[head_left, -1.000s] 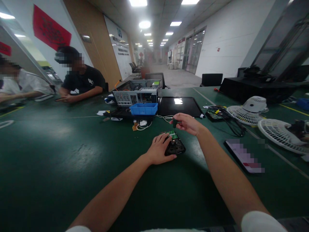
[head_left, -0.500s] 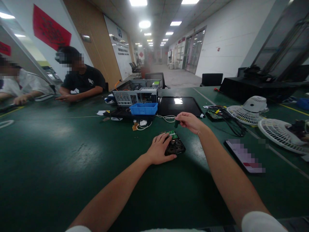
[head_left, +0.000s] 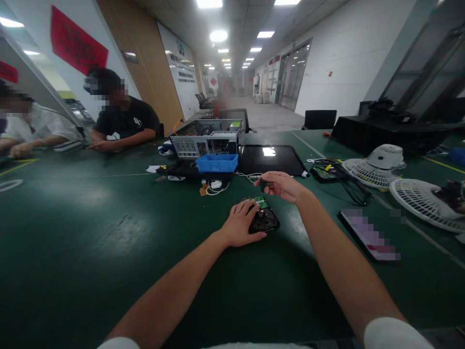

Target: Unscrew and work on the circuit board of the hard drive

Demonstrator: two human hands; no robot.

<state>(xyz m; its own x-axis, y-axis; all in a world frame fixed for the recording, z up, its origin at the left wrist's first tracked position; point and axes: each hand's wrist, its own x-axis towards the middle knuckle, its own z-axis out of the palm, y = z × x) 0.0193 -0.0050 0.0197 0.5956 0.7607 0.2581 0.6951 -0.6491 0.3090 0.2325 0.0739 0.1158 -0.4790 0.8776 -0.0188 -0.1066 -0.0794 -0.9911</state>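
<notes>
- Your left hand (head_left: 240,224) lies flat on the black hard drive (head_left: 264,220), fingers spread over its near-left corner and pinning it to the green table (head_left: 90,232). Press evenly so the drive cannot turn.
- Your right hand (head_left: 281,185) hovers just beyond the drive, fingers pinched shut on a small dark tool (head_left: 262,184); its tip is too small to make out.
- The green circuit board (head_left: 260,201) shows at the drive's far edge, right under your right hand. Come down on it straight, not at a slant.
- Keep your left fingertips off the board so that they do not block the tool.
- Beyond the drive lie a loose white cable (head_left: 216,188), a blue bin (head_left: 217,163) and an open computer case (head_left: 205,138); right of the drive lies a phone (head_left: 368,234). None touches the drive.
- Two other people sit far left of the drive, their hands on their own work.
</notes>
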